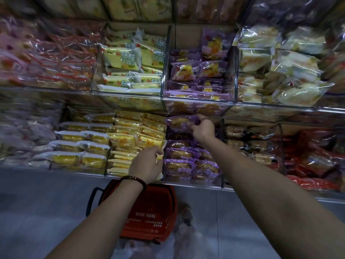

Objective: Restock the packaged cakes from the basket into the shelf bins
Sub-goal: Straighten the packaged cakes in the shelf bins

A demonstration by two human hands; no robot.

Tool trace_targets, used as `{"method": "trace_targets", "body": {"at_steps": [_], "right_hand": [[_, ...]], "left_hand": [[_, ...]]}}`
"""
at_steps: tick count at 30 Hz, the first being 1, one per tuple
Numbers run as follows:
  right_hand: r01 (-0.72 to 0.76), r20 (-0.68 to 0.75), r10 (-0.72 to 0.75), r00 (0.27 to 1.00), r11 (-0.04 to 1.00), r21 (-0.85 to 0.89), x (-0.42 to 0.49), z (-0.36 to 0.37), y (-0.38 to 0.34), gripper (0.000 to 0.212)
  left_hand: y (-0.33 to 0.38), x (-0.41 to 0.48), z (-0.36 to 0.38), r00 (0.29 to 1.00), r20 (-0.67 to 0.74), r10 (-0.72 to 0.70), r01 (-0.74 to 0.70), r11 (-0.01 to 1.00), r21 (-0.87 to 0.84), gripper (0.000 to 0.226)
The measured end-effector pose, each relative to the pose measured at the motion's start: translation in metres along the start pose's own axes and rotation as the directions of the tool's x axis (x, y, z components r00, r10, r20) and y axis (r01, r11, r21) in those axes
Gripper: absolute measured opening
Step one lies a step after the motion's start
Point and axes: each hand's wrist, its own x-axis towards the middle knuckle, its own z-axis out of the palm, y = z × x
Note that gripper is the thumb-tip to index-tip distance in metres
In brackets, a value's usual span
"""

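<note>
- Reaching into the lower shelf's purple bin (192, 182), the right hand (202, 128) is closed in a pinch on a purple plastic-wrapped cake packet (177, 122).
- The left hand (147, 163) is curled at the clear divider (163, 176) beside yellow-wrapped cake packets (127, 141); its grip cannot be told.
- A red plastic basket (149, 215) is set on the grey floor (46, 202) below.

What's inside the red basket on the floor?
Only the red basket's own slotted walls and bottom show, with no cake packs in sight. The left forearm covers its left side, so anything lying there is hidden.
</note>
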Motion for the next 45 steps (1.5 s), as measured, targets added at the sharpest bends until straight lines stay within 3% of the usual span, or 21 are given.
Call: {"method": "trace_targets", "body": {"at_steps": [3, 7, 9, 12, 15, 20, 25, 28, 32, 39, 45], "right_hand": [[0.143, -0.055, -0.150, 0.987, 0.983, -0.118, -0.024, -0.020, 0.007, 0.017], [0.240, -0.050, -0.246, 0.968, 0.965, -0.101, -0.072, -0.036, 0.022, 0.017], [0.250, -0.062, -0.255, 0.965, 0.965, -0.077, -0.095, -0.035, 0.030, 0.018], [0.236, -0.053, -0.239, 0.969, 0.970, -0.058, -0.126, -0.030, 0.044, 0.018], [0.190, -0.015, -0.193, 0.981, 0.975, -0.112, -0.139, -0.022, 0.066, 0.013], [0.161, 0.066, -0.151, 0.986, 0.964, -0.213, -0.142, -0.008, 0.100, 0.021], [0.116, 0.173, -0.063, 0.983, 0.942, -0.314, -0.141, 0.001, 0.112, 0.032], [0.171, 0.201, -0.100, 0.974, 0.911, -0.376, -0.138, 0.003, 0.113, 0.031], [0.226, 0.138, -0.182, 0.974, 0.838, -0.496, -0.140, 0.004, 0.112, 0.030], [0.327, 0.260, -0.217, 0.941, 0.780, -0.534, -0.134, 0.019, 0.118, 0.027], [0.321, 0.278, -0.185, 0.942, 0.734, -0.599, -0.119, 0.026, 0.129, 0.023]], "left_hand": [[0.001, 0.001, -0.002, 1.000, -0.019, -0.017, 0.015, 0.993, -0.119, 0.027], [0.010, -0.004, -0.001, 1.000, -0.007, -0.029, 0.025, 0.942, -0.334, 0.077], [0.018, -0.009, 0.004, 1.000, 0.002, 0.031, -0.028, 0.911, -0.411, 0.087], [0.022, -0.020, 0.016, 0.995, -0.081, 0.065, -0.093, 0.901, -0.424, 0.067], [0.015, -0.030, 0.028, 0.996, -0.084, 0.016, -0.050, 0.906, -0.420, 0.042], [0.000, -0.030, 0.050, 0.998, 0.054, 0.027, -0.011, 0.960, -0.281, 0.035], [-0.001, -0.021, 0.061, 0.999, 0.048, 0.001, 0.010, 0.974, -0.226, 0.041], [-0.005, -0.017, 0.067, 0.999, 0.037, 0.010, -0.004, 0.988, -0.157, 0.038], [-0.008, -0.013, 0.071, 1.000, 0.007, 0.028, -0.028, 1.000, -0.011, 0.032], [-0.010, -0.003, 0.070, 0.997, 0.019, 0.080, -0.082, 0.951, 0.299, 0.026], [-0.009, 0.009, 0.078, 0.987, 0.010, 0.161, -0.149, 0.889, 0.432, 0.020]]}}
